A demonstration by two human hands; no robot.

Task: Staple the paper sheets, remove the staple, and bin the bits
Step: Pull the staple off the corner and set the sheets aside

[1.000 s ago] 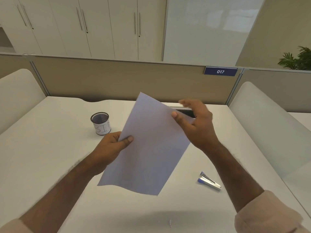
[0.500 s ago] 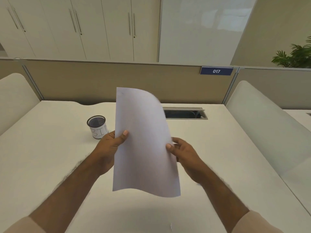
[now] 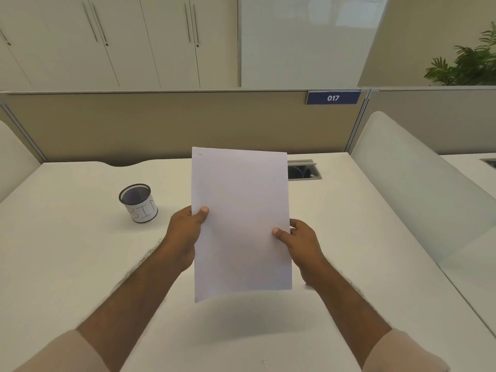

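Here, stapled paper sheets (image 3: 240,221), light and floppy, pinched at mid side edges by left hand (image 3: 185,234) and right hand (image 3: 302,244), best kept two-handed

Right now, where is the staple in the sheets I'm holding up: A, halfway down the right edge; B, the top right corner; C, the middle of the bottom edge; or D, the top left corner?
D: a short dark staple sits in the top left corner of the paper sheets, which the left hand and right hand hold upright by the side edges.
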